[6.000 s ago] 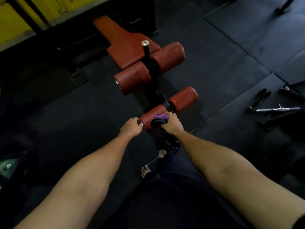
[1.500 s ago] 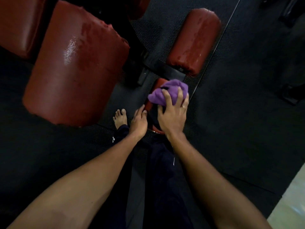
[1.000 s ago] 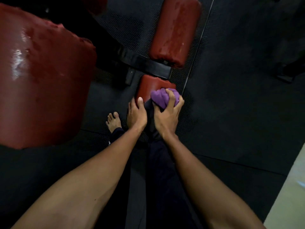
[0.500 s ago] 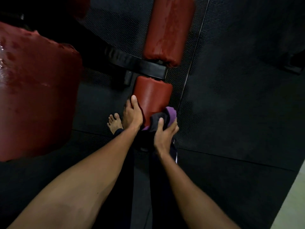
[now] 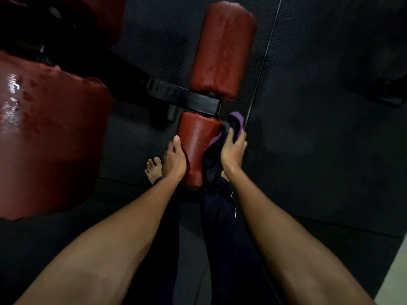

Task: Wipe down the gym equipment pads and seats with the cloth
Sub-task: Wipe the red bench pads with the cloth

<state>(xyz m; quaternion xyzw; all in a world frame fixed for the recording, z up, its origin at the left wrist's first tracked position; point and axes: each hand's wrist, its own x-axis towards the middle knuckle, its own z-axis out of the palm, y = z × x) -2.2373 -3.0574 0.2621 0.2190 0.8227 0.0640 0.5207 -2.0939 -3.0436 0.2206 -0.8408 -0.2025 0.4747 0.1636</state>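
The right hand (image 5: 234, 150), fingers clenching the purple cloth (image 5: 237, 120), is now working higher up the near roller pad's (image 5: 195, 148) right flank than half a second ago, nearing the black bar (image 5: 193, 100). The left hand (image 5: 174, 160) is clasping the pad's left side. The pad is lying centre-frame, its long axis running bottom to top.

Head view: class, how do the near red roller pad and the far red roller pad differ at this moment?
The near roller pad is held: the left hand holds one side, the right hand presses the purple cloth on the other; the far roller pad is untouched. The far one shows dark blotches; the near one looks evenly glossy. Both are red cylinders on the black bar.
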